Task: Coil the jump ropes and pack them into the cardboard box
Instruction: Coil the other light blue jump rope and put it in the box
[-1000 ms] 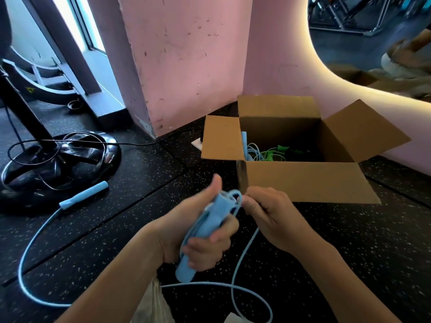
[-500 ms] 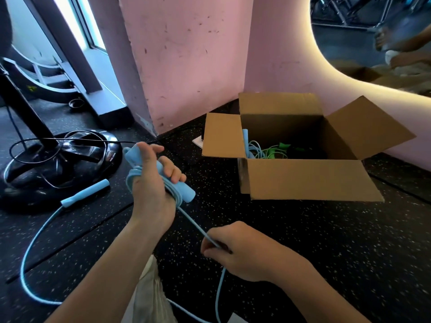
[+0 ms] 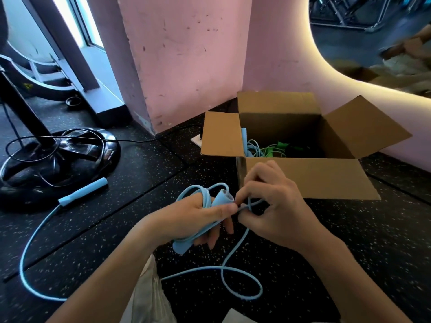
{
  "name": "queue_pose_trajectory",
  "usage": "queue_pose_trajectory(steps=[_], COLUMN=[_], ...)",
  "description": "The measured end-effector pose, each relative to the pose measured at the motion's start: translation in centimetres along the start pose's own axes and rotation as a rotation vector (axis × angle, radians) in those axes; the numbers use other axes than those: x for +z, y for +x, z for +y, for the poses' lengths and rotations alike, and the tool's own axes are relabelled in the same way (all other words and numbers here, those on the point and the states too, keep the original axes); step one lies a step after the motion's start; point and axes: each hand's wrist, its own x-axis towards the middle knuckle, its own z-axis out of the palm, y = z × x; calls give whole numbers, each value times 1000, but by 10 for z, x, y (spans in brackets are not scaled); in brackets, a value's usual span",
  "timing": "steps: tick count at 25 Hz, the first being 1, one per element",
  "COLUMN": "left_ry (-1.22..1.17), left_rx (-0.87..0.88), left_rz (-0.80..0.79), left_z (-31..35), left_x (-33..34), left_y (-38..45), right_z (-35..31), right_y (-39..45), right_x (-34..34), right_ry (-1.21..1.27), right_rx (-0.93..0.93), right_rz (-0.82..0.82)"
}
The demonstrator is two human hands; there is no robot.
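Left hand (image 3: 186, 217) clenches a smooth blue handle (image 3: 200, 222) wrapped in looped cord; right hand (image 3: 275, 206) pinches the thin cord (image 3: 235, 248) beside the corrugated cardboard box (image 3: 303, 178)

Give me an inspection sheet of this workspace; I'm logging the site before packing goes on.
Surface: black speckled floor.
Job's things: blue jump rope partly coiled, its free handle on the floor; open cardboard box holding blue and green ropes.
Clutter: white cloth near the forearm.
Grippers: left hand grips a handle and coils; right hand pinches the cord.
Cables: black cable along the floor.
Surroundings: pink wall, black stand base, mirror.
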Motion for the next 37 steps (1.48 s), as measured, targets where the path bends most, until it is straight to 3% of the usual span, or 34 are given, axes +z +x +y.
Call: queue_pose_trajectory(steps=[3,6,10,12,15,17,19,21,24,27,28,29,31,33,34,36,37], left_ry=[-122,-202,-182,-218,-325,-238,-107,2,-147,-747,-933,-1095,-1267,-1264,-1217,-943,-708], left_rx=[120,171,120,129,28,-148,-276,-319,-211,153,292,380,432,419,405,328,256], left_rz=[94,294,640,664,346,106,-17,-136,-419,-678,-657,-533,1,544,727,938,955], left_z=[-1,-1,-10,-9,0,3,1,1,4,6,8,10,15,11,6,-2,-6], left_x=[-6,-5,-10,-16,-11,0,12,19,19,8,6,4,0,-10,-16,-26,-27], left_y=[0,6,12,9,4,3,7,7,-1,-8,-7,-5,-1,2,4,5,5], right_z=[8,7,4,11,16,6,-2,-2,13,21,17,10,-9,-26,-31,-38,-40], right_y=[0,-1,4,6,3,3,3,3,-1,-10,-11,-13,-17,-21,-21,-17,-14], right_x=[-6,-4,-15,-22,-9,-1,-4,-4,1,17,25,35,55,69,71,64,57], right_ry=[7,12,484,532,317,253,188,122,84,115,176,229,284,304,287,230,190], right_rx=[129,252,553,704,751,546,236,75,228,436,498,533,522,470,425,308,246], right_rz=[142,276,314,331,282,409,495,534,516,180,48,-52,-213,-428,-512,-536,-478])
